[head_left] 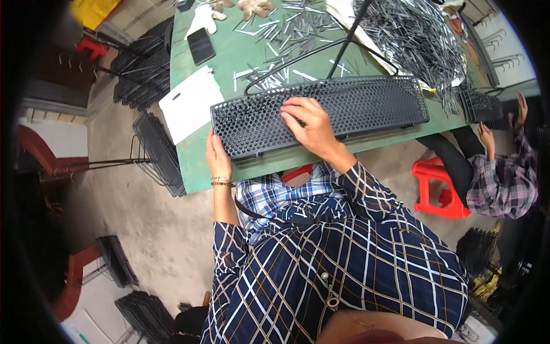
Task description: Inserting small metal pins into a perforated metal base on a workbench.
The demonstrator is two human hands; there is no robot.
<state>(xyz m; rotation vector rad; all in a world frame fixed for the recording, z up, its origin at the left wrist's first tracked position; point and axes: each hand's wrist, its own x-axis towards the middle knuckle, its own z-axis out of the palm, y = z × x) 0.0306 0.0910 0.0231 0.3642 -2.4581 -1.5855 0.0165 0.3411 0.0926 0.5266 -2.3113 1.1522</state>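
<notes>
A long, dark perforated metal shelf [366, 106] with a wire frame behind it lies across the front of the green table [197, 169], tilted toward me. My left hand [218, 156] grips its left end, thumb along the edge. Over the middle of the mesh, my right hand [309, 123] is closed, thumb and fingers drawn together against the holes; whatever they pinch is too small to make out. Some small dark bits seem to stick up from the holes on the left half. Loose thin metal strips [298, 28] are scattered beyond the shelf.
A big heap of metal strips [409, 43] fills a white sack at the back right. A phone [201, 46], white board [192, 106] and gloves [204, 20] lie on the left. Stacked racks [157, 150] stand beside the table. At right, a co-worker [498, 183] sits near a red stool [438, 186].
</notes>
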